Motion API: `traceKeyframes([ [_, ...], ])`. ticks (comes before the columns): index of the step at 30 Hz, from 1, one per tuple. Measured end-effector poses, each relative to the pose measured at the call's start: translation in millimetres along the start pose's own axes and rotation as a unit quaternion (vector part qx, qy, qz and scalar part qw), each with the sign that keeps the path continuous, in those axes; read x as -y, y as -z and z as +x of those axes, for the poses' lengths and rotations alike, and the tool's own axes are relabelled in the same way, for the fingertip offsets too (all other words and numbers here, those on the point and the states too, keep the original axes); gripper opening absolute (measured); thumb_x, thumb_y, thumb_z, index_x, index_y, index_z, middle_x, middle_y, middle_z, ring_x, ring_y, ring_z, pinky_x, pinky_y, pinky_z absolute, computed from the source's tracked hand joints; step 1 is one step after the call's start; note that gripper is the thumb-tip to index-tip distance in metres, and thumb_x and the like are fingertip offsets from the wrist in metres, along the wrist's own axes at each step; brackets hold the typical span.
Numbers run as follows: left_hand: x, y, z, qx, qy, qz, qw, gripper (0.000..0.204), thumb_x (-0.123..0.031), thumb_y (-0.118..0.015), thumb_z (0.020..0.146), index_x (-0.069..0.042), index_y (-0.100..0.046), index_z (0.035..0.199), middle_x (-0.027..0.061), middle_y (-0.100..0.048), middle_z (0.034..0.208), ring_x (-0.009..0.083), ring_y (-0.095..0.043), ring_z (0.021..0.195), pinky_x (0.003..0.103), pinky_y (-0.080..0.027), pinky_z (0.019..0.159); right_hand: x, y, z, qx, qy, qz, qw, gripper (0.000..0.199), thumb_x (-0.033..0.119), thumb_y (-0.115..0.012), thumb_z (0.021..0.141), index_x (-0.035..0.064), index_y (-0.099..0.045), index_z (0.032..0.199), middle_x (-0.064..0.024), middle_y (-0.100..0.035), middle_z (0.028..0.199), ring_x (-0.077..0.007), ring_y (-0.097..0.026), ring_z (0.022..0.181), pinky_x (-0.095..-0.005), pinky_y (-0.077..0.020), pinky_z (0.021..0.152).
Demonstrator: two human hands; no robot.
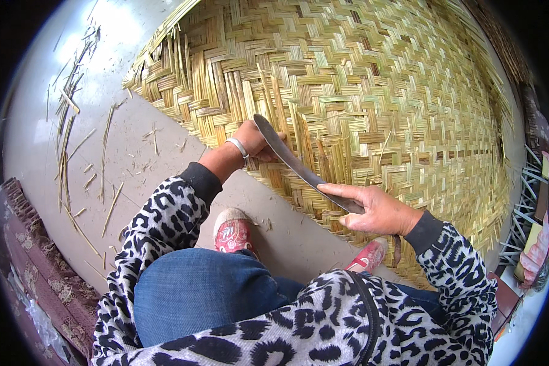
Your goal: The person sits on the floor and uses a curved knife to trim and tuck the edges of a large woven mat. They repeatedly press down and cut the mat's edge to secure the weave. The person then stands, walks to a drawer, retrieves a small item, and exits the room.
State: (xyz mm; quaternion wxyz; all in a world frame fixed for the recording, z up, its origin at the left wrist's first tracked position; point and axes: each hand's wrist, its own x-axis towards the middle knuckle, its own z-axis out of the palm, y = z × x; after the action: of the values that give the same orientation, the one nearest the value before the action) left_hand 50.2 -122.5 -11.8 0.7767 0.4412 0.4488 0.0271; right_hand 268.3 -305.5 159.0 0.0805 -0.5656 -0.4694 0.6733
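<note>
My right hand (381, 210) is closed on a sickle (299, 166), its thumb and forefinger along the dark, curved metal blade. A brown piece, perhaps the handle, shows below the wrist. The blade slants up and left across the edge of a woven reed mat (402, 122), and its tip lies over my left hand (254, 141). That hand, with a silvery bracelet at the wrist, is closed at the mat's near edge around reed strips; the blade partly hides its fingers. Several loose strip ends (305, 143) stick up from the weave beside the blade.
Cut reed scraps (67, 140) lie scattered over the pale floor (183, 165) on the left. My shoes (233, 235) stand close to the mat's edge. Patterned brown cloth (49, 262) hangs at the lower left. A metal rack (521, 210) stands at the far right.
</note>
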Motion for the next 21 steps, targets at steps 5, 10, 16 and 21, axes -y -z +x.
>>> traceKeyframes([
  [5,-8,13,-2,0.026,0.088,0.027,0.995,0.020,-0.012,-0.069,0.092,0.005,-0.069,0.103,0.0120,-0.073,0.089,0.0189,-0.073,0.069,0.029,-0.062,0.061,-4,11,-12,-0.019,-0.035,-0.243,0.969,0.074,0.016,-0.060,0.082,0.0266,-0.040,0.152,-0.0121,-0.063,0.077,-0.0259,-0.061,0.065,-0.0385,-0.0494,0.061],
  [10,-7,19,-6,0.058,0.059,-0.008,0.997,0.008,-0.004,-0.064,0.092,0.003,-0.066,0.096,0.0147,-0.072,0.086,0.0215,-0.074,0.073,0.031,-0.064,0.063,-20,15,-16,-0.048,-0.012,-0.442,0.896,0.077,0.013,-0.061,0.081,0.0310,-0.040,0.152,-0.0118,-0.058,0.083,-0.0309,-0.061,0.066,-0.0419,-0.0512,0.060],
  [16,-47,39,10,-0.001,0.027,0.142,0.990,0.029,-0.027,-0.071,0.093,-0.004,-0.063,0.108,0.0072,-0.071,0.091,0.0202,-0.073,0.079,0.035,-0.062,0.069,-32,28,-14,-0.106,0.016,-0.494,0.863,0.071,0.013,-0.061,0.084,0.0350,-0.042,0.149,-0.0135,-0.053,0.087,-0.0301,-0.061,0.069,-0.0427,-0.0509,0.058],
  [21,-96,46,39,-0.204,-0.342,0.581,0.710,0.065,-0.059,-0.057,0.094,-0.008,-0.059,0.134,0.0158,-0.052,0.142,0.0264,-0.049,0.131,0.048,-0.043,0.107,-27,40,1,-0.129,0.063,-0.517,0.844,0.064,0.012,-0.062,0.085,0.0314,-0.048,0.144,-0.0143,-0.053,0.088,-0.0309,-0.062,0.070,-0.0429,-0.0515,0.059],
])
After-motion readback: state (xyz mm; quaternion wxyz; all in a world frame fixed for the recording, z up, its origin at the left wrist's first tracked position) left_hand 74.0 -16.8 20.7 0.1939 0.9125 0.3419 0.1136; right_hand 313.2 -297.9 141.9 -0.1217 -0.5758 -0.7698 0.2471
